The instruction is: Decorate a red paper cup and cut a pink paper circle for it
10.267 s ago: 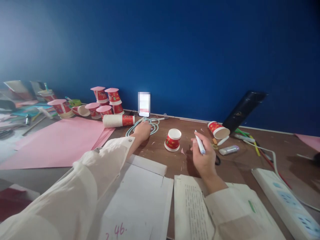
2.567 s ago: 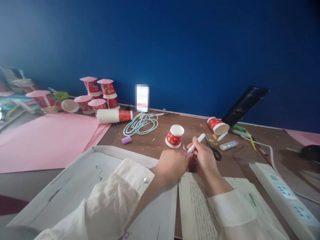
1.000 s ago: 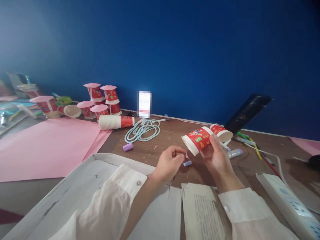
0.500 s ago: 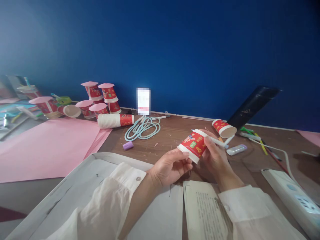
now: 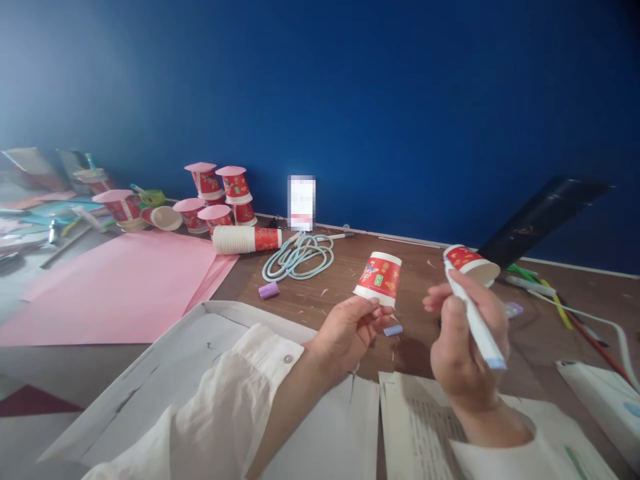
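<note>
Over the brown table [image 5: 305,301], just in front of the body, the left hand [image 5: 345,337] pinches the red paper cup [image 5: 379,275] between thumb and fingers at its wide white rim, so the cup is mouth down with its printed side in view. The right hand [image 5: 470,353], apart from the cup, has its fingers curled round a white marker [image 5: 475,319], whose slim end points up toward the wall; that end looks uncapped, though it is too small to be sure. A paper wall this thin would probably dent under a squeeze, so the light pinch at the stiffer rim seems a sound hold. For steadiness, the left wrist could rest on the white box lid [image 5: 295,330], and the marker would likely answer better held nearer its slim end. That end should be kept clear of the tipped cup [image 5: 460,259] close behind the right fingers. The small lilac cap [image 5: 393,331] lies just beside the left fingertips and could roll if brushed, so the hand should turn the cup without sweeping low.
</note>
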{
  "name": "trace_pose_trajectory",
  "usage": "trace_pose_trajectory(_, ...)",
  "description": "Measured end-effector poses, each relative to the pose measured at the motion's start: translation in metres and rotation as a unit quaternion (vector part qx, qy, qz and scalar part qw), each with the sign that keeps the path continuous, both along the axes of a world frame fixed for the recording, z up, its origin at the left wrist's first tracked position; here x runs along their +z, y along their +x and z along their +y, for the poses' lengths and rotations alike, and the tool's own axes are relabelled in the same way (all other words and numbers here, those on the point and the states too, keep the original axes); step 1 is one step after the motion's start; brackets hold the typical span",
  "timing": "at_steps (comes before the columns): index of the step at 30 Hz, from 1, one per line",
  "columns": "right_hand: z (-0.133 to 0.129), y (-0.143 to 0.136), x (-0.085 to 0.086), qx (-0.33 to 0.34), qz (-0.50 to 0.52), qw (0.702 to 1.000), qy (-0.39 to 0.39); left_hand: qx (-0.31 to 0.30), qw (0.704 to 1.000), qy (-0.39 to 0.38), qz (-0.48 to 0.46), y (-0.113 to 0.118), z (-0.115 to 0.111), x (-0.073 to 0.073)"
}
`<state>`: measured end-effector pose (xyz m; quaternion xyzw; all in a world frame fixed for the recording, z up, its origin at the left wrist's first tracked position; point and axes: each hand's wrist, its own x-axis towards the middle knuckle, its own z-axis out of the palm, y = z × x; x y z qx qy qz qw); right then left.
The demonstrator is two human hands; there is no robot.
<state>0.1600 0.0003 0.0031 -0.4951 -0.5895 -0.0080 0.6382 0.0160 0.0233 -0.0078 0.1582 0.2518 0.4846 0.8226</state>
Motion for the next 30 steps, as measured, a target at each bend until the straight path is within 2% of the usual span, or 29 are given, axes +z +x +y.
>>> trace_pose_trajectory(3,-0.013,-0.010,-0.001,0.024,-0.132,0.991,0.024,0.007,1.000,0.013,-0.013,0.000,0.000,0.000)
trace_pose_trajectory(6,-0.016,-0.016,-0.002,0.061,-0.186,0.980,0.030,0.007,1.000,0.015,-0.011,0.000,0.000,0.001)
trace_pose_trajectory(19,-0.006,-0.013,-0.008,0.014,-0.225,0.973,0.044,-0.007,0.998,0.068,0.008,0.005,0.001,-0.005)
trace_pose_trajectory(30,-0.005,-0.013,-0.009,-0.005,-0.239,0.970,0.033,-0.016,0.997,0.069,0.032,0.006,0.000,-0.004)
